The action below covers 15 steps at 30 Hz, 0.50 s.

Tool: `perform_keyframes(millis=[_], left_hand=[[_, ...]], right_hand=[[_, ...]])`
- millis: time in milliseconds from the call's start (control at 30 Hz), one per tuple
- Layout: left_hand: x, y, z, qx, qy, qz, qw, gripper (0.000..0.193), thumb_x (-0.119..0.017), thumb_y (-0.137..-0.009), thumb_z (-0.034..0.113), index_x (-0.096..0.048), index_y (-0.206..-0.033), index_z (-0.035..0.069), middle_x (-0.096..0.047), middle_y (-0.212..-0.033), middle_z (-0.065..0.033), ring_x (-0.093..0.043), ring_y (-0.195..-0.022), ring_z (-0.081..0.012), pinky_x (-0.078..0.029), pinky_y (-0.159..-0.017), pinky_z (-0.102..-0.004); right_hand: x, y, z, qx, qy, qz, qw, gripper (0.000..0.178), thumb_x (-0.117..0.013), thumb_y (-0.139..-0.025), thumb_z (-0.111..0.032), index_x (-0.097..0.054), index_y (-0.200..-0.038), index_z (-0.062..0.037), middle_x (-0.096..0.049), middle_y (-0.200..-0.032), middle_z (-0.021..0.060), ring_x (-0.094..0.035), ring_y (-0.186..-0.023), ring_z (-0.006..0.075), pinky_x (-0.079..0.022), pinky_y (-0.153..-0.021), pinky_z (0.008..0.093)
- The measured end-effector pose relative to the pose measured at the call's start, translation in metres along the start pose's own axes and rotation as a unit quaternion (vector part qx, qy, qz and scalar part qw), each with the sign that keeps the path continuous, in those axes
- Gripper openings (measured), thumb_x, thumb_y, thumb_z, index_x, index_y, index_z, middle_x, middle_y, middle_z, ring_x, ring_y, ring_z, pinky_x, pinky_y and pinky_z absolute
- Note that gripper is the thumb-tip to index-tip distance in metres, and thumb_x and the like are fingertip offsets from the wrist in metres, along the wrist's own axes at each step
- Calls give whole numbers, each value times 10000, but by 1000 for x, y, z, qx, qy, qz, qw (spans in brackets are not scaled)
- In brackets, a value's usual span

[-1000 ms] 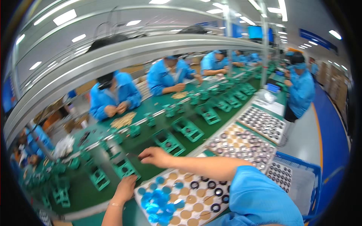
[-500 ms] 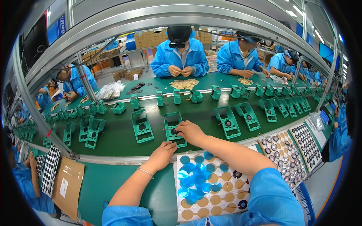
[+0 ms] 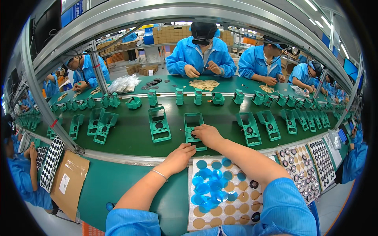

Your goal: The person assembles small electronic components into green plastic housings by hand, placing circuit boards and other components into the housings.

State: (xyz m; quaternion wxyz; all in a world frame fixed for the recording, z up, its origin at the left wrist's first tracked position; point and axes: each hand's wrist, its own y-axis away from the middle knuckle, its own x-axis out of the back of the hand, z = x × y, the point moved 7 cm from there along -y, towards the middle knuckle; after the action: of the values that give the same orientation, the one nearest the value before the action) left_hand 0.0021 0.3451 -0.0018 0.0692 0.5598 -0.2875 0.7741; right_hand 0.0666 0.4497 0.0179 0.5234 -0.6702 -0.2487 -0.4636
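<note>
A green plastic housing (image 3: 189, 121) with a large rectangular opening lies on the dark green belt in front of me. My right hand (image 3: 208, 135) reaches over it from the right, its fingertips pressed together on a round black speaker (image 3: 193, 133) in the housing's middle; the fingers cover part of this piece. At the near end of the same housing, my left hand (image 3: 180, 158) has its fingers closed on the edge. Below my hands is a white sheet (image 3: 193, 165) bearing tan discs (image 3: 216, 211), loose blue film circles (image 3: 202, 188) and a few black wired rings (image 3: 255, 217).
More green housings (image 3: 160, 135) line the belt (image 3: 220, 147), with smaller green parts (image 3: 179, 96) behind. A metal frame (image 3: 189, 11) crosses overhead. Trays of round parts (image 3: 299, 169) lie right, cardboard (image 3: 71, 181) left. Co-workers in blue (image 3: 201, 59) sit opposite.
The whole view has shifted, so the scene sits further right. My hands stay at the same housing. The co-worker opposite has moved their hands apart.
</note>
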Motion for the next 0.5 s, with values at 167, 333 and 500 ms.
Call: perform_keyframes(millis=[167,333,500], left_hand=[[-3,-2,0,-3,0,-11,1000,378,-555,-740,15,-557,-1116,-24,-517,-1232,-132,-431,-1167,-302,-399,-961,-344],[-4,-4,-1,0,3,-17,1000,400,-562,-733,14,-549,-1132,-21,-512,-1241,-127,-423,-1176,-299,-397,-964,-341],[-3,-5,1,7,6,-29,1000,419,-567,-728,8,-544,-1147,-11,-500,-1259,-122,-414,-1188,-298,-391,-970,-344]], right_hand=[[-1,0,3,9,3,-8,1000,168,-591,-747,-97,-648,-905,-97,-612,-930,15,-568,-877,210,-484,-741,317],[-6,4,4,33,18,-7,999,193,-574,-749,-85,-632,-933,-78,-604,-969,29,-559,-913,213,-485,-750,306],[-3,8,-7,83,67,-23,994,244,-564,-753,-96,-595,-989,-43,-553,-1093,143,-483,-1061,293,-425,-896,352]])
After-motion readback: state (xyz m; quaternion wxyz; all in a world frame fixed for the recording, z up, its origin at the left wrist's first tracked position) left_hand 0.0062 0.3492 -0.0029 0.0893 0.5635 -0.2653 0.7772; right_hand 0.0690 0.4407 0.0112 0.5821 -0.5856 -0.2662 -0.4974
